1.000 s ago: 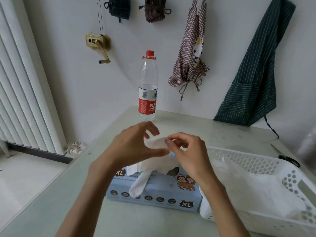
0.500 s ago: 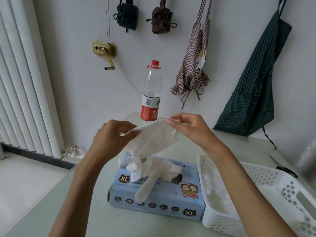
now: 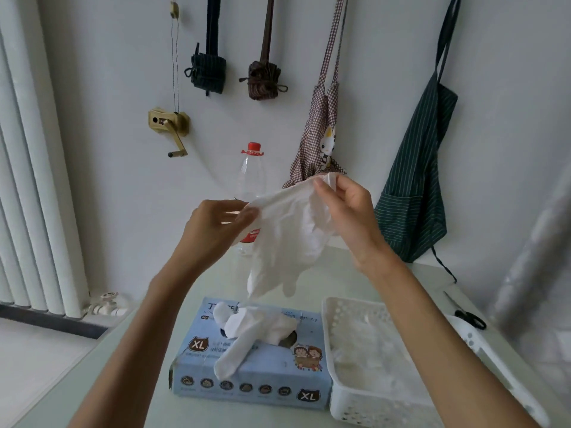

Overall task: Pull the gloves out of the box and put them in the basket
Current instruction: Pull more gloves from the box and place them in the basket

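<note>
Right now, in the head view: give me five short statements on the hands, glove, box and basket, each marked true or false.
1. Both hands hold one white disposable glove by its cuff: left hand, right hand. True.
2. The held glove lies inside the white perforated plastic basket. False: it hangs in the air above the box.
3. Another white glove sticks out of the light blue cardboard glove box. True.
4. The basket sits left of the box. False: it is right of it.
5. The clear plastic bottle with the red cap lies on its side. False: it stands upright behind the hands.
</note>
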Action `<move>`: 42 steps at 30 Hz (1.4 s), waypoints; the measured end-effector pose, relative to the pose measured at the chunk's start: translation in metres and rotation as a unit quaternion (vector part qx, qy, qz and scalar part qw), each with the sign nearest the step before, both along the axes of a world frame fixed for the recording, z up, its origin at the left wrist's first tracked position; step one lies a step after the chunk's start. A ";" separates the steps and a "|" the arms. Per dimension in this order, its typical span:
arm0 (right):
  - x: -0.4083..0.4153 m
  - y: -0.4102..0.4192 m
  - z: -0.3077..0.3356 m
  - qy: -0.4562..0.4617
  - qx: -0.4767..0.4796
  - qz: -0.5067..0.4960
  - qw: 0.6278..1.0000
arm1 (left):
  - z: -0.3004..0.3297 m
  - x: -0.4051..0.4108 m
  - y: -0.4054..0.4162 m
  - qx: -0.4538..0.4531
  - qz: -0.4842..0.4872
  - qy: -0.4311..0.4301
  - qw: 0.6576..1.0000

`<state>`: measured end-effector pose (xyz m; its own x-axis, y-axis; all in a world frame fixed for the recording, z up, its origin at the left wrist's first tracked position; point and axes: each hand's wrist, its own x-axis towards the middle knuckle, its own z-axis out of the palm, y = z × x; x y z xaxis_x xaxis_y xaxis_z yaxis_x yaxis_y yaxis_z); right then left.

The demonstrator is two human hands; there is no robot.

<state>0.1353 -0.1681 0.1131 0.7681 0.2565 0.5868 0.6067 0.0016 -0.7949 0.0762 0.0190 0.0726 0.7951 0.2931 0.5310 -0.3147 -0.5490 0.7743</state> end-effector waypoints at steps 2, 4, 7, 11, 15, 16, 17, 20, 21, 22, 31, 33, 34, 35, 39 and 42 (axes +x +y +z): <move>0.003 -0.006 0.008 -0.051 -0.026 -0.037 0.998 | 0.006 0.007 -0.003 0.006 0.022 -0.013 1.000; 0.003 -0.021 0.015 -0.109 -0.062 -0.094 0.988 | 0.013 0.012 -0.016 0.024 0.019 -0.004 1.000; 0.000 -0.052 0.016 -0.175 -0.114 -0.169 0.963 | 0.013 0.022 -0.042 0.039 -0.031 0.035 0.998; -0.009 -0.102 -0.002 -0.216 -0.157 -0.234 0.935 | 0.003 0.030 -0.084 0.002 -0.104 0.079 0.991; -0.013 -0.145 -0.011 -0.226 -0.187 -0.308 0.905 | -0.017 0.034 -0.140 -0.026 -0.141 0.098 0.985; -0.014 -0.151 -0.011 -0.233 -0.200 -0.331 0.892 | -0.023 0.036 -0.152 -0.047 -0.151 0.098 0.983; -0.015 -0.158 -0.009 -0.243 -0.212 -0.352 0.879 | -0.028 0.038 -0.164 -0.080 -0.161 0.094 0.979; -0.021 -0.168 -0.003 -0.274 -0.240 -0.382 0.849 | -0.042 0.040 -0.190 -0.163 -0.167 0.066 0.970; -0.023 -0.169 -0.001 -0.287 -0.250 -0.388 0.840 | -0.047 0.039 -0.196 -0.177 -0.162 0.053 0.969; -0.026 -0.171 0.000 -0.298 -0.256 -0.393 0.831 | -0.051 0.038 -0.202 -0.190 -0.158 0.036 0.968; -0.037 -0.150 -0.013 -0.177 -0.047 -0.297 0.937 | -0.039 0.030 -0.179 0.019 0.080 -0.146 0.986; -0.026 -0.159 -0.043 -0.071 -0.015 -0.285 0.956 | -0.048 0.041 -0.171 0.134 0.068 -0.114 0.982; -0.021 -0.165 -0.061 -0.018 -0.037 -0.289 0.956 | -0.054 0.045 -0.167 0.206 0.043 -0.077 0.975; -0.014 -0.173 -0.078 0.034 -0.079 -0.301 0.950 | -0.061 0.052 -0.166 0.284 0.018 -0.028 0.958; 0.010 -0.209 -0.132 0.130 -0.339 -0.359 0.860 | -0.095 0.085 -0.180 0.491 -0.068 0.058 0.866; 0.015 -0.220 -0.143 0.074 -0.492 -0.382 0.779 | -0.101 0.097 -0.195 0.566 -0.092 0.039 0.818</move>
<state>0.1506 -0.3882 -0.0302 0.9579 -0.0388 0.2845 0.0336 -0.9689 -0.2453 0.1733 -0.1765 -0.0282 0.8151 -0.4798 0.3247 -0.4464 -0.8774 -0.1758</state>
